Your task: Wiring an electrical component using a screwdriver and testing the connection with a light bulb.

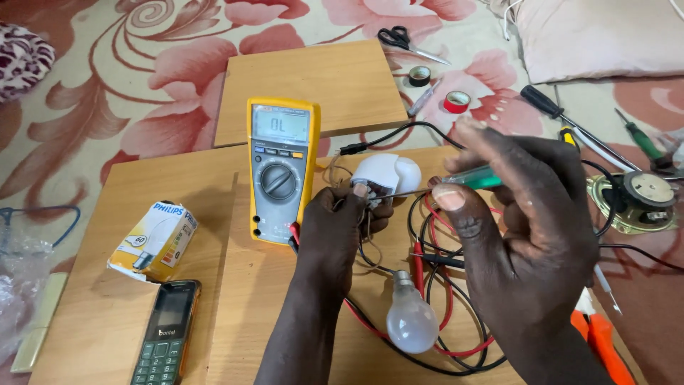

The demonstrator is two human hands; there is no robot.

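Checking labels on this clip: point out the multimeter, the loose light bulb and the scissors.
multimeter (278,182): head view, on its round dial.
light bulb (412,324): head view, on the frosted glass globe.
scissors (394,36): head view, on the black handles.

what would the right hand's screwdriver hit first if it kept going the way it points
The right hand holds a green-handled screwdriver pointing left. Its tip already sits at the white lamp holder gripped by the left hand, so it would likely meet that first; depth is unclear.
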